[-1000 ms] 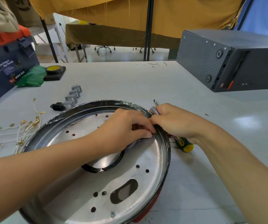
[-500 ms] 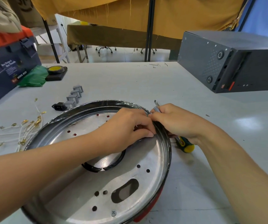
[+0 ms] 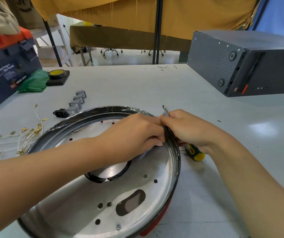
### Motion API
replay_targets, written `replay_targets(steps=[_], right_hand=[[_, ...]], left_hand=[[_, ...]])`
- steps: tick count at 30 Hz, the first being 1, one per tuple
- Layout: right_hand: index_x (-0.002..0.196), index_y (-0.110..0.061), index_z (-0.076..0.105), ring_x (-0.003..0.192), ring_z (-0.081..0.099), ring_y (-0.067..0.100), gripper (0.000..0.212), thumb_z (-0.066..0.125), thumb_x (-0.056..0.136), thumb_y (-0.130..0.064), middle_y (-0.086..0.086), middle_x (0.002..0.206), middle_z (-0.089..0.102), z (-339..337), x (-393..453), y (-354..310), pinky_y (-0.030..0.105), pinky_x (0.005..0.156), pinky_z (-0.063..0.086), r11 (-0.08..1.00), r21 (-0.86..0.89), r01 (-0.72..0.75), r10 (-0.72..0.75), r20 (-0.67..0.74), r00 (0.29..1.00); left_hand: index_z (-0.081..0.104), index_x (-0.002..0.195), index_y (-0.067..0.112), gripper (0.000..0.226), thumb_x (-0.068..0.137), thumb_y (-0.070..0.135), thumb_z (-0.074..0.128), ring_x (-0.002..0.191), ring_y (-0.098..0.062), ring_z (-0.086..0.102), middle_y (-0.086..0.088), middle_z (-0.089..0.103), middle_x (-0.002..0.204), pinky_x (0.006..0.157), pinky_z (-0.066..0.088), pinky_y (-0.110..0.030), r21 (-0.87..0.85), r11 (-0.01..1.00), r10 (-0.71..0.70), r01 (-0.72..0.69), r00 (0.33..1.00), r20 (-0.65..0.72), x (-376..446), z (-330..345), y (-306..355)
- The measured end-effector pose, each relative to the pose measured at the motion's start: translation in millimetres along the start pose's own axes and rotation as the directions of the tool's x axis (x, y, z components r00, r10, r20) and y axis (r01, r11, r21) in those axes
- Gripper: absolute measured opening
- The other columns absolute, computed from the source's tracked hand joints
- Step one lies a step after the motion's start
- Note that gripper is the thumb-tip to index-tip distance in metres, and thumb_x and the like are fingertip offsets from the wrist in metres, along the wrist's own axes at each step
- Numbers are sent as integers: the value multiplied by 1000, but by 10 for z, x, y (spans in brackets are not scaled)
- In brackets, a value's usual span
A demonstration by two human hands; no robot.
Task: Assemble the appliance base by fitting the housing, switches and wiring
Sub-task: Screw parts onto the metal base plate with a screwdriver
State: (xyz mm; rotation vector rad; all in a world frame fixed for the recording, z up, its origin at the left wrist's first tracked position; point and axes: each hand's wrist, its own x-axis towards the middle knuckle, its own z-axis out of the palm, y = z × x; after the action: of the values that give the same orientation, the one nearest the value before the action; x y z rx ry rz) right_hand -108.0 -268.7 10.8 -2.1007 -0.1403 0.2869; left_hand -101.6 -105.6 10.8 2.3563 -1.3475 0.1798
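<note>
Off to the left, the toolbox [image 3: 5, 69] sits pushed to the table's edge, with a green bag [image 3: 33, 82] and a roll of tape [image 3: 57, 73] beside it; they look parked out of the way. Nearer in, the wires [image 3: 23, 138] with brass terminals lie fanned out loose, and the switches [image 3: 77, 103] stand in a short row with a black socket [image 3: 60, 113] at its near end, all just beside the base's far rim. I'd say they are laid out within reach for fitting later.

The base [image 3: 89, 200] lies on the table [image 3: 137, 86] right in front of the person, open side up: a shallow round metal pan, shiny, with small holes, a big round opening ringed in black, an oblong slot and one screw near the front edge. A red band shows under its right side, and crinkled film clings to the far rim.

The left hand [image 3: 134, 138] reaches over the pan with fingers curled, pinching something at the inside of the right rim; what it grips is hidden. The right hand [image 3: 187, 129] meets it from outside, curled round that rim, seemingly bracing it. A screwdriver [image 3: 195, 153] lies on the table under that hand, tip poking out beyond the knuckles; whether the hand holds it I cannot tell.

Far right, a dark metal case [image 3: 244, 62] stands well apart.
</note>
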Motion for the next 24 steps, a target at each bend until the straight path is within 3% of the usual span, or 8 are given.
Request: replay_targets(steps=[3,5,10,13,18,24], right_hand=[[84,-12,57,69,26,26,25,38,96,-24,9,78,37,1,29,12,31,54,21,1000,21,-9,9,6,1000],[87,-16,56,67,26,26,21,40,97,-26,9,78,37,3,32,10,31,53,21,999,33,-10,10,4,1000],[81,-14,49,48,19,12,21,42,97,-25,8,63,24,-4,0,12,25,44,17,998,60,-3,4,-9,1000],[79,-12,51,51,18,14,23,41,96,-24,10,67,23,1,-9,11,27,45,15,998,62,3,-3,-6,1000],[73,6,51,53,16,16,38,41,96,-22,10,68,23,9,-11,19,27,45,14,999,48,12,-11,-10,1000],[71,7,46,65,22,27,39,44,96,-22,9,71,34,26,18,65,32,52,14,999,42,22,-20,-38,999]], left_hand=[[73,80,7,5,83,8,68,75,-18,60,-3,67,85,71,44,-23,-70,997,-36,35,999,-14,-5,-6,4],[73,81,6,6,84,9,67,76,-17,60,-4,67,86,72,43,-21,-75,996,-46,46,999,-7,-7,-16,6],[72,87,8,9,87,11,63,80,-23,62,-4,67,88,73,47,-37,32,999,-3,2,1000,30,0,-50,31],[71,92,10,12,90,14,60,82,-27,62,-5,66,92,71,48,-41,119,992,24,-31,998,60,6,-66,49],[69,97,12,17,93,19,53,86,-29,61,-4,65,95,72,48,-43,199,979,27,-45,995,93,21,-60,63],[75,90,10,9,85,9,67,80,-21,65,-4,71,91,78,47,-31,-13,999,-35,36,999,35,10,-75,28]])
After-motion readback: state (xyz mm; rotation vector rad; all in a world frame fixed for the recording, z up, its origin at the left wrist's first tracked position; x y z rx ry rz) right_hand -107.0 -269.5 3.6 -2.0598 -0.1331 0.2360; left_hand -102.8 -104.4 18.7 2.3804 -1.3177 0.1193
